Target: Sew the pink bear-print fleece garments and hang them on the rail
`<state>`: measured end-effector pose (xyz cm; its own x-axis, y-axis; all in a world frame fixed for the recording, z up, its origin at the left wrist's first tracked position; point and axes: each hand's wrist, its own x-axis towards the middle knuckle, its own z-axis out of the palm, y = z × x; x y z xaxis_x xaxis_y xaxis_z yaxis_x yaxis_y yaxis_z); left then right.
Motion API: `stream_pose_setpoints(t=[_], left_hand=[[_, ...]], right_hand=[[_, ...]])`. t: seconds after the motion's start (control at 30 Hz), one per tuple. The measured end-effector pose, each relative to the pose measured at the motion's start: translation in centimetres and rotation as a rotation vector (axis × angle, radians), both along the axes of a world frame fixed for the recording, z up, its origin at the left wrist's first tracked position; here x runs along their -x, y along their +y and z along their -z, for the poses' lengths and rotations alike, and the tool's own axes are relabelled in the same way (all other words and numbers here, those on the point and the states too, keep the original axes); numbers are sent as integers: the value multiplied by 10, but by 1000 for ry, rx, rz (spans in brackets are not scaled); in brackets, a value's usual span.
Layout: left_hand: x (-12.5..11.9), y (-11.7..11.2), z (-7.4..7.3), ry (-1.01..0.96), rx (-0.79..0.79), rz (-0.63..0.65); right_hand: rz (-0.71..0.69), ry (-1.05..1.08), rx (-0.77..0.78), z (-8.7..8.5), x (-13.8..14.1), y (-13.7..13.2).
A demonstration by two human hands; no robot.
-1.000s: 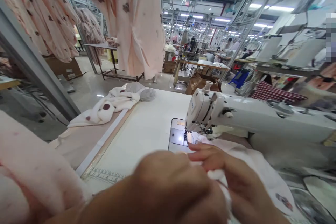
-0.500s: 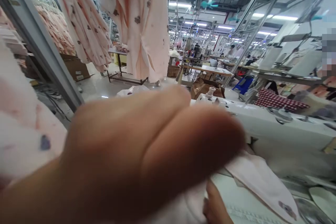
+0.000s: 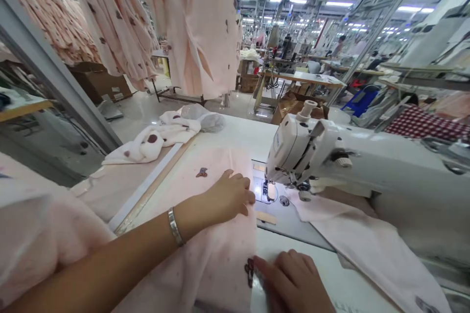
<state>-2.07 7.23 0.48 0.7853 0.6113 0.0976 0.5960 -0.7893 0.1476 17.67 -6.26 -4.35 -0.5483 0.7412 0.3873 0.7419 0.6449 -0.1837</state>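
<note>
A pale pink garment panel (image 3: 216,254) lies spread flat on the white sewing table (image 3: 264,132), with a small dark printed motif (image 3: 200,172) and a larger one (image 3: 249,271). My left hand (image 3: 229,196), a metal bangle (image 3: 175,226) on its wrist, rests flat on the cloth just left of the needle and presser foot (image 3: 266,190). My right hand (image 3: 292,283) lies lower down, its fingertips on the panel's right edge beside the larger motif. A pink strip of cloth (image 3: 367,249) runs off to the right beneath the sewing machine head (image 3: 304,151).
A white fleece piece with maroon spots (image 3: 150,141) and a clear plastic bag (image 3: 201,118) lie at the table's far left. A bulky pink cloth pile (image 3: 44,234) sits at lower left. Spotted garments (image 3: 198,24) hang overhead; other workstations stand behind.
My hands have dropped from close before the camera, where they bunched the cloth, to lie apart on the table. The pink panel now lies spread flat by the needle.
</note>
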Motion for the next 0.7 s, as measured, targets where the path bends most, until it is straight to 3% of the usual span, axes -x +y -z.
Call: stream_pose_setpoints(t=[0.1,0.27,0.53,0.7], left_hand=[[1,2,0,-11,32,35],[1,8,-11,-12,63,71],[-5,11,8,16,-37,38],[-14,-8,8,34,-101,24]], right_hand=[[-90,-13,-56,-4,17,6],[-135,159,-200,-9,37,12],[-58,205,-139,-2,32,10],[-60,153,-165,-3,30,15]])
